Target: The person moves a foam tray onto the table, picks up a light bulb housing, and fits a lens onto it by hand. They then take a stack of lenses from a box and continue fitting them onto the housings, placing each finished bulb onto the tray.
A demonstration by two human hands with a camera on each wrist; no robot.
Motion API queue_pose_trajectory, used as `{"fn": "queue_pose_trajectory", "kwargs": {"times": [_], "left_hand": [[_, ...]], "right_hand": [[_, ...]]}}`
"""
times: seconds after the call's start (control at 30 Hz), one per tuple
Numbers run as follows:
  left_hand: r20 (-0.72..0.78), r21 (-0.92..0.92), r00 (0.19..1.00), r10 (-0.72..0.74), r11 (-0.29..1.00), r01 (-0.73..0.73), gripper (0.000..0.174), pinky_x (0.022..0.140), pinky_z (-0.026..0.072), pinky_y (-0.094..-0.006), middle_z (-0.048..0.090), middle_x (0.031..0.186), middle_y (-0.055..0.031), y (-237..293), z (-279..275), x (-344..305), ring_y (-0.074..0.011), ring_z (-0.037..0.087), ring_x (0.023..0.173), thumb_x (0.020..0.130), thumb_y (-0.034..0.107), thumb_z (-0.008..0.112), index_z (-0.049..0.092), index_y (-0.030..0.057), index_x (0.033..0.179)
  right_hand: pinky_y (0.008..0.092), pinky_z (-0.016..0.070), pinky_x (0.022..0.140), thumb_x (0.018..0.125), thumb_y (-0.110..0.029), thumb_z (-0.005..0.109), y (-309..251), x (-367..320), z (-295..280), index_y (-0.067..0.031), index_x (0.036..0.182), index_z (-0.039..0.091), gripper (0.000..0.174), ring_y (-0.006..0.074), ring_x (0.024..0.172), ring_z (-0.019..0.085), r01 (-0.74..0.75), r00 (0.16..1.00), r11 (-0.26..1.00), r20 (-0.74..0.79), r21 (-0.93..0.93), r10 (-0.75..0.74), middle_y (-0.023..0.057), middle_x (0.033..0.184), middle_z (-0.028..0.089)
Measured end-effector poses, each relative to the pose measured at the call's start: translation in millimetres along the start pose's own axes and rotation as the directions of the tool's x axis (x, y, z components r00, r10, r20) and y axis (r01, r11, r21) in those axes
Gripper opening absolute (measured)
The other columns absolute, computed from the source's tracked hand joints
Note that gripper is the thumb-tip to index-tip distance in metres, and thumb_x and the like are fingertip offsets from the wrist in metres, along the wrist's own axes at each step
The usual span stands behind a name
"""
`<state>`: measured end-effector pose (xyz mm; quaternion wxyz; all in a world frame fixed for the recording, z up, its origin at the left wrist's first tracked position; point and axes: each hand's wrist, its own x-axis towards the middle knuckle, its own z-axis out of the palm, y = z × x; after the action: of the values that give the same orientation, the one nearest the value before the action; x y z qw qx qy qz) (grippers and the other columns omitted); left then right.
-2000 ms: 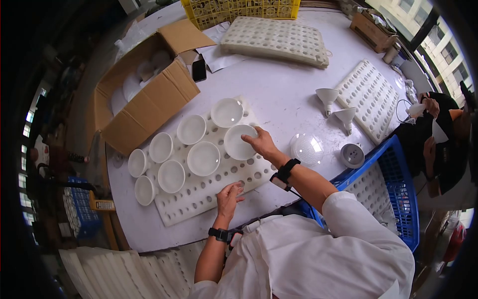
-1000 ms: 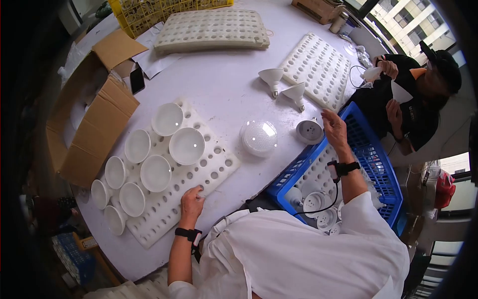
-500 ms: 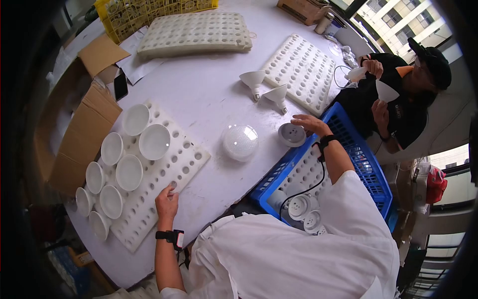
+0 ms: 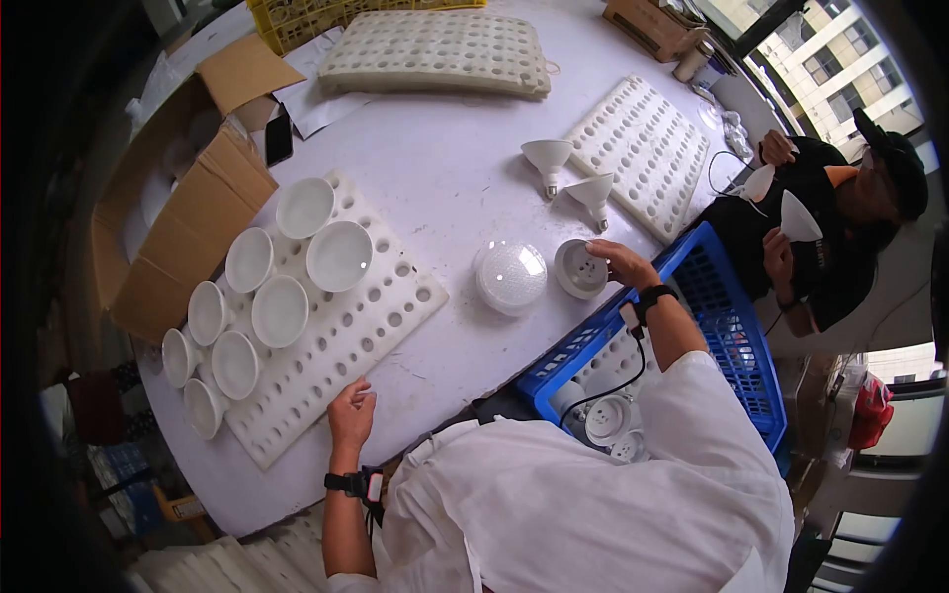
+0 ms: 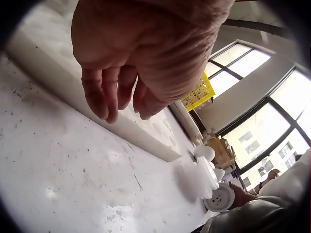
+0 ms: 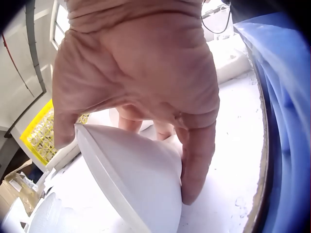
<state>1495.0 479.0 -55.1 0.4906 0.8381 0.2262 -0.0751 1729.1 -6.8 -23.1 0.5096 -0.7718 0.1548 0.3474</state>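
Nearest the person, the blue plastic crate [image 4: 736, 306] holds spare white lamp housings [image 4: 608, 419]. At the table's edge the left hand [image 4: 351, 415] hangs loosely curled and empty, just beside the white perforated foam tray [image 4: 381, 326]. Further out, the right hand [image 4: 623, 262] grips a white funnel-shaped plastic lamp housing [image 4: 579, 269], tilted on the table beside a frosted dome cover [image 4: 511, 275]. Eight housings already sit in the tray, and most of its holes are unfilled.
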Motion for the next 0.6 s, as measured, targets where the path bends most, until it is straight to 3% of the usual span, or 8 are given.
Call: {"fn": "queue_pose_trajectory", "kwargs": {"times": [0.07, 0.17, 0.27, 0.33, 0.4, 0.47, 0.53, 0.6], "left_hand": [[0.042, -0.007, 0.999, -0.029, 1.000, 0.030, 0.035, 0.069, 0.0509, -0.0269, 0.067, 0.098, -0.0118, 2, 0, -3, -0.0176, 0.066, 0.084, 0.076, 0.006, 0.065, 0.061, -0.0026, 0.110], [0.152, -0.147, 0.988, 0.000, 0.989, 0.023, 0.040, 0.071, 0.0508, -0.0284, 0.065, 0.105, -0.0130, 15, -3, -9, -0.0187, 0.065, 0.089, 0.072, 0.007, 0.070, 0.061, -0.0016, 0.111], [0.254, -0.224, 0.952, 0.173, 0.968, -0.116, 0.060, 0.078, 0.0498, -0.0311, 0.059, 0.118, -0.0151, 69, -7, -18, -0.0232, 0.060, 0.103, 0.067, 0.010, 0.076, 0.052, 0.0001, 0.121], [0.274, -0.244, 0.923, 0.272, 0.947, -0.206, 0.068, 0.081, 0.0492, -0.0324, 0.056, 0.122, -0.0155, 106, 1, -19, -0.0249, 0.058, 0.107, 0.065, 0.012, 0.078, 0.048, 0.0003, 0.125], [0.167, -0.283, 0.839, 0.519, 0.840, -0.463, 0.076, 0.088, 0.0472, -0.0347, 0.054, 0.125, -0.0152, 137, 9, -20, -0.0260, 0.055, 0.112, 0.064, 0.014, 0.079, 0.042, 0.0012, 0.129], [0.312, -0.272, 0.796, 0.519, 0.851, -0.449, 0.076, 0.092, 0.0454, -0.0355, 0.054, 0.123, -0.0144, 109, 26, -7, -0.0251, 0.055, 0.111, 0.064, 0.016, 0.079, 0.042, 0.0018, 0.129], [0.211, -0.418, 0.739, 0.639, 0.743, -0.523, 0.067, 0.091, 0.0455, -0.0336, 0.057, 0.116, -0.0112, 93, 15, -15, -0.0221, 0.057, 0.106, 0.067, 0.016, 0.078, 0.046, 0.0027, 0.124], [0.184, -0.420, 0.777, 0.602, 0.763, -0.491, 0.066, 0.091, 0.0456, -0.0337, 0.057, 0.116, -0.0111, 79, 6, -24, -0.0219, 0.057, 0.106, 0.067, 0.016, 0.078, 0.046, 0.0030, 0.124]], "right_hand": [[0.0350, 0.0444, 0.093, 0.082, -0.048, 0.060, 30, 27, -17, -0.0047, 0.130, 0.045, 0.067, 0.0249, 0.111, 0.054, 0.135, 0.985, 0.918, 0.053, 0.372, -0.166, 0.0135, 0.124, 0.054], [0.0385, 0.0439, 0.095, 0.084, -0.046, 0.058, 7, -3, -11, -0.0019, 0.131, 0.042, 0.066, 0.0249, 0.114, 0.052, 0.288, 0.916, 0.742, 0.051, 0.606, -0.397, 0.0136, 0.128, 0.050], [0.0406, 0.0421, 0.098, 0.084, -0.047, 0.058, -36, -54, 40, -0.0024, 0.133, 0.038, 0.069, 0.0259, 0.116, 0.051, 0.344, 0.846, 0.591, 0.031, 0.730, -0.532, 0.0141, 0.130, 0.048], [0.0411, 0.0410, 0.100, 0.083, -0.049, 0.058, -49, -71, 91, -0.0024, 0.135, 0.035, 0.073, 0.0271, 0.119, 0.049, 0.194, 0.787, 0.571, 0.221, 0.798, -0.577, 0.0160, 0.132, 0.046], [0.0372, 0.0384, 0.103, 0.083, -0.049, 0.059, -63, -87, 155, -0.0015, 0.136, 0.034, 0.076, 0.0256, 0.119, 0.048, 0.030, 0.711, 0.640, 0.434, 0.768, -0.554, 0.0162, 0.133, 0.046], [0.0355, 0.0374, 0.103, 0.083, -0.050, 0.058, -74, -103, 213, -0.0010, 0.136, 0.034, 0.076, 0.0232, 0.119, 0.048, -0.101, 0.590, 0.721, 0.624, 0.686, -0.511, 0.0149, 0.132, 0.046], [0.0356, 0.0410, 0.100, 0.085, -0.048, 0.058, -88, -120, 247, -0.0007, 0.134, 0.038, 0.071, 0.0207, 0.115, 0.051, -0.155, 0.648, 0.761, 0.646, 0.630, -0.403, 0.0140, 0.128, 0.051], [0.0362, 0.0436, 0.097, 0.086, -0.045, 0.057, -83, -115, 264, -0.0014, 0.132, 0.041, 0.066, 0.0210, 0.112, 0.053, -0.145, 0.638, 0.814, 0.682, 0.563, -0.357, 0.0135, 0.125, 0.053]]}}
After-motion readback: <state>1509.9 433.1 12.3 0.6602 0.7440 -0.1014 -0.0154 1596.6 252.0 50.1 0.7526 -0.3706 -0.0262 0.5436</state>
